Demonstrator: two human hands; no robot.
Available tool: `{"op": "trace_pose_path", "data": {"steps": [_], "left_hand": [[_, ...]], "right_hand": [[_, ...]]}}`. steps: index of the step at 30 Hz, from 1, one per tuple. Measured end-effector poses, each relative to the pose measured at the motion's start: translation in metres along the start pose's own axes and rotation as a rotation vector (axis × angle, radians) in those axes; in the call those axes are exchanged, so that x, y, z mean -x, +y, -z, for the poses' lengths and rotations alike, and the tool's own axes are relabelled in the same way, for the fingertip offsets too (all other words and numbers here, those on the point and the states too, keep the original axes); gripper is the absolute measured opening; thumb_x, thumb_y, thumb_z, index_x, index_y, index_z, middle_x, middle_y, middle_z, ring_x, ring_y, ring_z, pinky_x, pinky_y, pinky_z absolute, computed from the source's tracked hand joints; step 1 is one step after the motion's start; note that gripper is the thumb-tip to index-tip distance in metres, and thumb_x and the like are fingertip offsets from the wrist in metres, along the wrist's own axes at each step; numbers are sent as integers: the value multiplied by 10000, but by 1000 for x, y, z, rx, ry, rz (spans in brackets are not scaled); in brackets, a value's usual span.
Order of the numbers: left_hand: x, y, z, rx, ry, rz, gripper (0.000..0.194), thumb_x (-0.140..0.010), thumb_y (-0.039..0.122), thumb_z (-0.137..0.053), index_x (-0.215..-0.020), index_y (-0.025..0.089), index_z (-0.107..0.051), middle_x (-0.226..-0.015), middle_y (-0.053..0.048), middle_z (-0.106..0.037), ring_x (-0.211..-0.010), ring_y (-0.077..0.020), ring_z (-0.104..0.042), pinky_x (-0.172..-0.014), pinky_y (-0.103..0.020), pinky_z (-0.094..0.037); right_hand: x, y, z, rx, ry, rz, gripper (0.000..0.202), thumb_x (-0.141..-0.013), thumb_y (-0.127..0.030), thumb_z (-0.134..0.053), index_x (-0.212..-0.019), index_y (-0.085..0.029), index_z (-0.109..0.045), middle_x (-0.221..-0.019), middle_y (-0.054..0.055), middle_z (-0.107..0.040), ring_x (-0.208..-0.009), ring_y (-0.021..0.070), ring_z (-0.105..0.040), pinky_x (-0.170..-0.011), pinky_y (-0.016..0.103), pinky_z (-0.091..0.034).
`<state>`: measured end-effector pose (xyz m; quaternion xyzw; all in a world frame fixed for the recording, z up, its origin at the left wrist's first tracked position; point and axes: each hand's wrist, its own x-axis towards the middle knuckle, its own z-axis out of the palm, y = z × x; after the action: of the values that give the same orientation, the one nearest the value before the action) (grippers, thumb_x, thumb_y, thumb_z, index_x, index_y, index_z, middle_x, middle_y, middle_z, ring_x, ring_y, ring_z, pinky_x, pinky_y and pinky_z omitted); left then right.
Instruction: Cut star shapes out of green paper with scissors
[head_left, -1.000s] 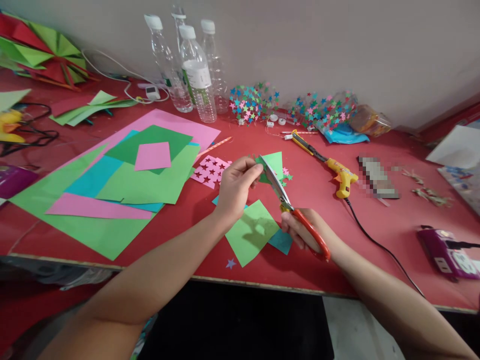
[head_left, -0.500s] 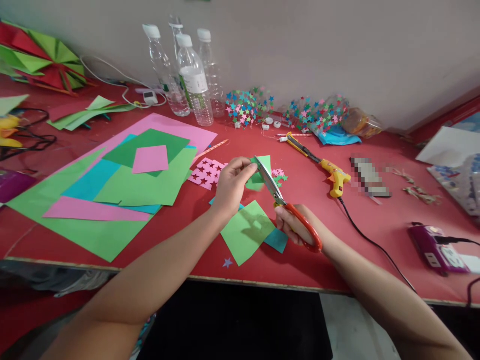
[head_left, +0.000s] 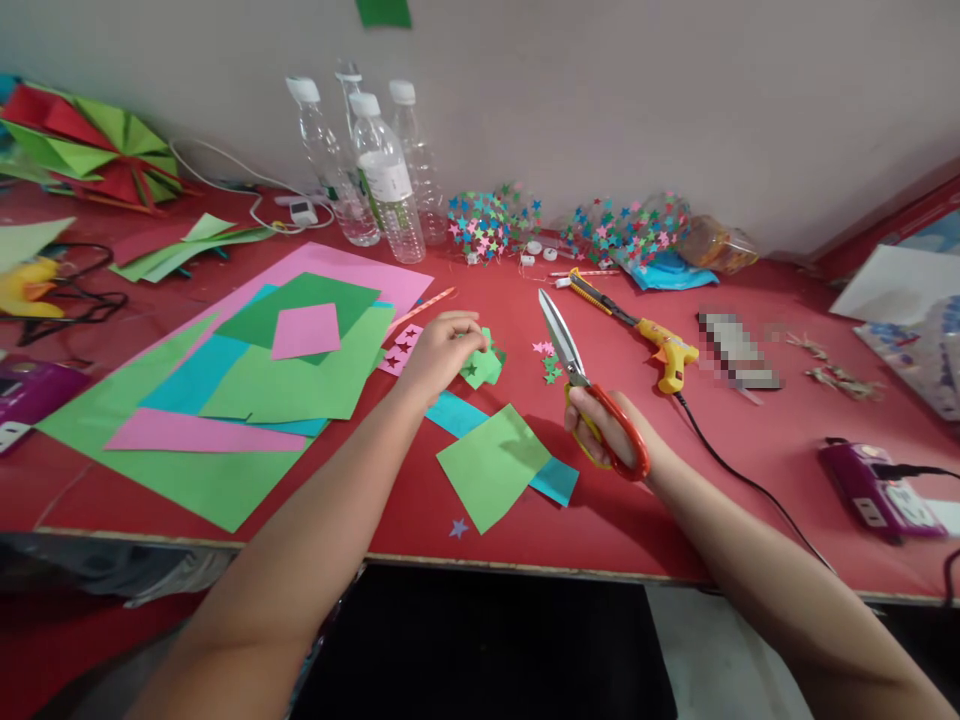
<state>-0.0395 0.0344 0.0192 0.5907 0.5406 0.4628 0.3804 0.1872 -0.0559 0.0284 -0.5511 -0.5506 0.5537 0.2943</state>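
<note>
My right hand point(head_left: 604, 425) grips scissors point(head_left: 562, 340) with red and yellow handles, their blades pointing up and left, with no paper between them. My left hand point(head_left: 446, 350) is closed in a pinch at a piece of green paper point(head_left: 480, 368) that has star-shaped holes. Part of that paper is hidden by my fingers. A pink sheet with star cut-outs point(head_left: 397, 350) lies partly under my left hand. Small pink and green paper stars point(head_left: 551, 368) rest left of the scissors. Nearer me, a light green square point(head_left: 491, 470) lies over a blue strip point(head_left: 555, 482).
Stacked coloured paper sheets point(head_left: 180, 480) cover the left of the red table. Clear bottles point(head_left: 390, 185) stand at the back. A yellow glue gun point(head_left: 667, 350) with a black cord and a purple power strip point(head_left: 874, 490) lie right. A purple star point(head_left: 458, 528) is near the front edge.
My left hand has moved left and down, away from the scissor blades, with the green paper. The scissors have turned more upright. The view has shifted slightly.
</note>
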Motion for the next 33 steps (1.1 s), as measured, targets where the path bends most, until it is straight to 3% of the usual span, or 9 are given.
{"op": "trace_pose_path", "data": {"steps": [2, 4, 6, 10, 14, 18, 24, 33], "left_hand": [[2, 4, 1, -111, 36, -111, 93, -699, 208, -629, -613, 187, -602, -1262, -62, -593, -1254, -261, -500, -1105, -455, -331], [8, 10, -1, -128, 14, -238, 102, -737, 223, -624, -650, 194, -578, -1307, -58, -561, -1290, -248, -471, -1140, -461, -300], [19, 15, -8, -63, -136, -311, 124, -785, 260, -610, -686, 200, -565, -1308, -68, -545, -1273, -232, -488, -1125, -448, -327], [39, 17, -26, 29, -515, -307, 123, -804, 285, -613, -722, 202, -573, -1143, -69, -555, -1152, -212, -543, -1072, -443, -369], [50, 17, -39, 6, -653, -263, 138, -791, 249, -600, -667, 199, -570, -1008, -49, -531, -1036, -198, -546, -1003, -426, -403], [52, 19, -41, 49, -656, -252, 146, -785, 202, -585, -643, 191, -554, -966, -35, -526, -972, -178, -549, -958, -384, -411], [54, 19, -44, 48, -606, -202, 108, -794, 294, -642, -751, 195, -631, -940, -30, -533, -925, -163, -538, -894, -344, -411], [56, 19, -45, 199, -545, -126, 68, -783, 236, -620, -729, 207, -592, -841, -4, -526, -822, -145, -509, -789, -301, -400]], "right_hand": [[-2, 1, 2, -2, 31, 11, 520, -867, -643, -465, -629, -186, -536, -309, -55, -399, -291, 93, -375, -373, 234, -338], [-4, 3, 2, -8, 43, 28, 500, -859, -630, -488, -647, -182, -553, -318, -55, -413, -297, 95, -386, -377, 237, -342], [-6, 4, 3, -11, 51, 48, 457, -839, -588, -547, -633, -181, -551, -331, -54, -430, -308, 91, -398, -386, 234, -347], [-6, 4, 3, -83, 36, 88, 340, -785, -471, -651, -641, -190, -526, -372, -67, -460, -336, 81, -411, -395, 226, -341], [-2, -2, 2, -115, 6, 93, 194, -753, -350, -635, -707, -192, -535, -391, -82, -466, -344, 79, -410, -386, 217, -338], [2, -5, -1, -63, 28, 48, 72, -719, -246, -560, -686, -189, -532, -408, -86, -462, -350, 71, -410, -381, 202, -339], [2, -7, -2, -123, 143, 107, 116, -760, -267, -563, -678, -193, -528, -383, -87, -448, -339, 75, -398, -380, 204, -346], [2, -6, -3, -167, 95, 114, 188, -772, -309, -580, -643, -197, -501, -369, -75, -445, -332, 78, -394, -386, 215, -340]]}}
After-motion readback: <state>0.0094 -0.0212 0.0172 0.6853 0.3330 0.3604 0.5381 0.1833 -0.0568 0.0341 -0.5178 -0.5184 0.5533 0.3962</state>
